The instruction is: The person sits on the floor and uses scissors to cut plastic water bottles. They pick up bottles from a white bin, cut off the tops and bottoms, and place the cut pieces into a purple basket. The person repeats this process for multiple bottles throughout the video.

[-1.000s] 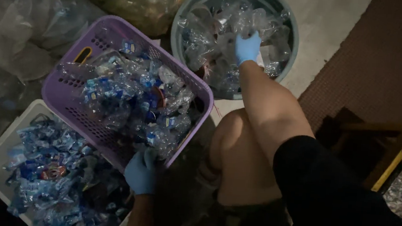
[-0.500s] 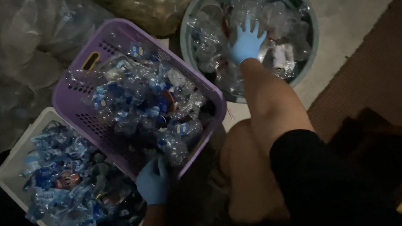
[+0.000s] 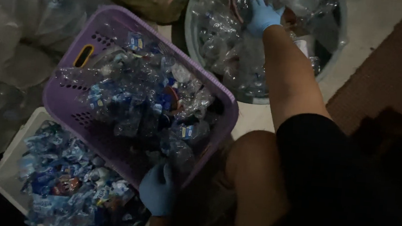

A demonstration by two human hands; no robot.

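Blue-gloved, the left hand [image 3: 157,191] is clenching the near rim of a purple basket [image 3: 65,108] of crushed plastic bottles [image 3: 148,103], tilted over a white crate [image 3: 4,178]. The right hand [image 3: 263,17] is reaching into a round tub [image 3: 191,27] of clear bottles, fingers spread, grasping nothing visible.

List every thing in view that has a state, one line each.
Purple basket: tilted, full of crushed bottles.
White basket: flat, full of crushed bottles.
Round tub: holds clear bottles.
Left hand: gloved, gripping the purple basket's rim.
Right hand: gloved, fingers spread on bottles in the tub.
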